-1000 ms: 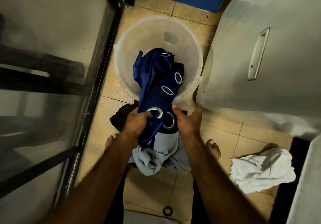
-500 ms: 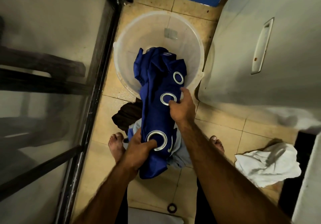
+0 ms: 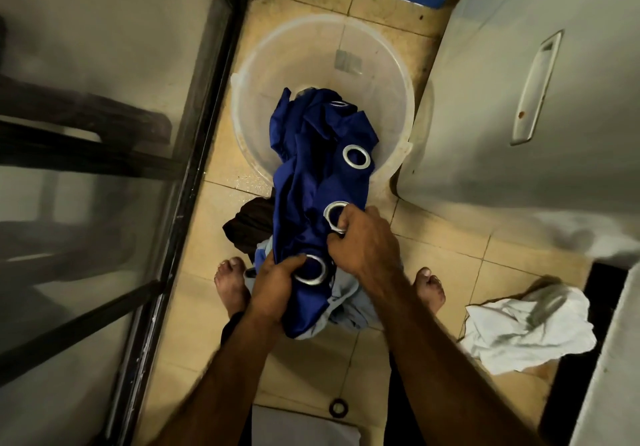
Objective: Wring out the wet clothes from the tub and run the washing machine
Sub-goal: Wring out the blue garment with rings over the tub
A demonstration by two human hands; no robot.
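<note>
Head view looks down at a long blue curtain (image 3: 311,175) with shiny rings. It runs like a fat rope from the upper middle of the frame down to the centre. Its far end lies bunched inside the clear tub (image 3: 298,47). Its near end hangs over the tub's lower edge, toward the person.

Both hands hold the near end. The left hand (image 3: 277,286) is wrapped tight round the cloth just beside the lowest ring (image 3: 313,271). The right hand (image 3: 363,241) sits just above it in the frame, closer to the tub, and it pinches the cloth at the middle ring (image 3: 334,219). The two hands almost touch. A third ring (image 3: 356,157) lies farther up, free, near the tub's edge.

So most of the curtain lies up and away from the hands, toward the top of the frame. I think the right hand is the one to reach up next, since it is nearer the part left in the tub.

A grey cloth (image 3: 346,303) hangs under the hands. A dark cloth (image 3: 249,224) sits to the left of the curtain, below the tub. A white cloth (image 3: 526,328) lies on the floor at the lower right. A big white machine (image 3: 519,134) fills the upper right; I cannot tell if it is the washer.
</note>
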